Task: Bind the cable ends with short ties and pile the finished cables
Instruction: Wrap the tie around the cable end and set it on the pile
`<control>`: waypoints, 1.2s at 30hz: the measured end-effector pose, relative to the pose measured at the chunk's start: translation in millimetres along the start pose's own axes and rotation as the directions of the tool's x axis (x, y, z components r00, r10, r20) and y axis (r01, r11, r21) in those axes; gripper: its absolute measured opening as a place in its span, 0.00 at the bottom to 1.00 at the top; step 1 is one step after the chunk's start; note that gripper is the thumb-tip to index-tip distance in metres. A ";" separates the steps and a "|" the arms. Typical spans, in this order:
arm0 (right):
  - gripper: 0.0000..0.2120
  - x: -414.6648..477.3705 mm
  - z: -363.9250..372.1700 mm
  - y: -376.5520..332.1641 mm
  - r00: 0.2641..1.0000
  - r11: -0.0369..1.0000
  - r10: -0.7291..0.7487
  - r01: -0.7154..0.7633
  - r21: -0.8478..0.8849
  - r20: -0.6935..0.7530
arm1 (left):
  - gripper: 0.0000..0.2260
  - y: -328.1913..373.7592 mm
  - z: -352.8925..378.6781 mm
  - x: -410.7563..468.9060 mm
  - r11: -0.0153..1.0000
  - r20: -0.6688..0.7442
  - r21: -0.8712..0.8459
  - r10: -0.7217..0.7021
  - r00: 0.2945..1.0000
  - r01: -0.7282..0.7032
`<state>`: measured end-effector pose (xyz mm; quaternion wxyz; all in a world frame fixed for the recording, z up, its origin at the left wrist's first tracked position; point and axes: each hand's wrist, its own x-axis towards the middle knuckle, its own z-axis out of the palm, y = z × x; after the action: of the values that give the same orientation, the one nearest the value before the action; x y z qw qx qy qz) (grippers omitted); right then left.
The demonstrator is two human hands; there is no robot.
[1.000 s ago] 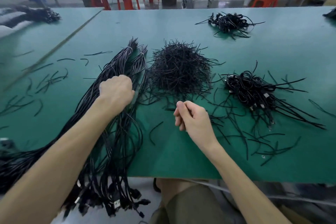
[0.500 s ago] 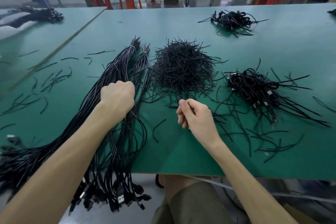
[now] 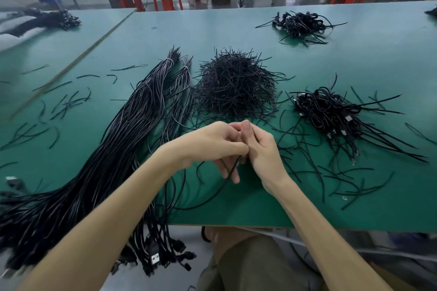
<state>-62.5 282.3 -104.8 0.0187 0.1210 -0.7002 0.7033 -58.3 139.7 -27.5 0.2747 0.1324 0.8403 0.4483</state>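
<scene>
Cable [image 3: 233,168], a single black strand, is held up over the near middle of the green table [image 3: 354,59], where the two hands meet. The left hand [image 3: 212,142] has its fingers curled round the strand's upper end. From there the strand slants down across the lower fingers, then sweeps in a loose curve toward the left and joins the bundle of long cables [image 3: 132,130]. The right hand [image 3: 262,149] presses against the left from the other side, thumb upright and fingers folded inward at the same spot. Whether it grips the strand, a tie or nothing is hidden, so I cannot tell.

The bundle lies just left of the left forearm. It runs diagonally from the middle of the table to the near edge, with its plug ends hanging over. The heap of short ties [image 3: 236,85] sits just beyond the hands, near but not touching them. The pile of finished cables [image 3: 331,111] lies to the right of the right hand, apart from it. Loose ties [image 3: 354,172] are scattered around and in front of that pile. A second dark pile [image 3: 300,23] rests well away at the far side.
</scene>
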 end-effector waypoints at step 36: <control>0.21 -5.3 -10.6 -4.3 0.824 0.974 -0.054 -0.081 -0.212 -0.563 | 0.17 -34.7 -30.8 13.3 0.978 0.205 -0.201 0.103 0.973 -0.061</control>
<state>-58.1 293.6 -101.5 0.2339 -0.1008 -0.7394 0.6232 -86.1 105.4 -47.0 0.3565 0.1875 0.7520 0.5217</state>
